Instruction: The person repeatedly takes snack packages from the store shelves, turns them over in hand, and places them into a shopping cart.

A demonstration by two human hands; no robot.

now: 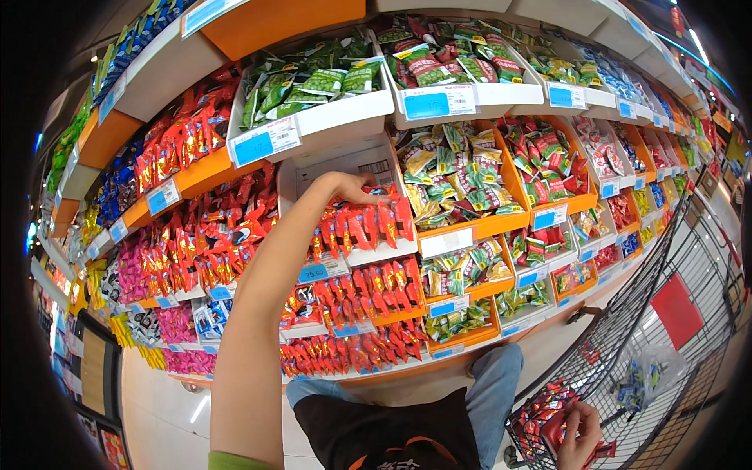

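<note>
My left hand (355,189) reaches into a shelf bin and rests over a row of red snack packets (364,226), its fingertips partly hidden behind them; whether it grips one is unclear. At the lower right, my right hand (578,432) is over the near corner of a wire shopping cart (623,329), fingers curled beside red packets (537,411). Its hold on them cannot be made out. A clear plastic bag with blue-green packets (637,382) lies farther inside the cart.
Tiered shelves with white and orange bins surround the reach. Green packets (323,85) fill the tray above, and mixed green and yellow packets (458,170) lie to the right. Price labels (264,141) project along the shelf edges. The cart stands at my right.
</note>
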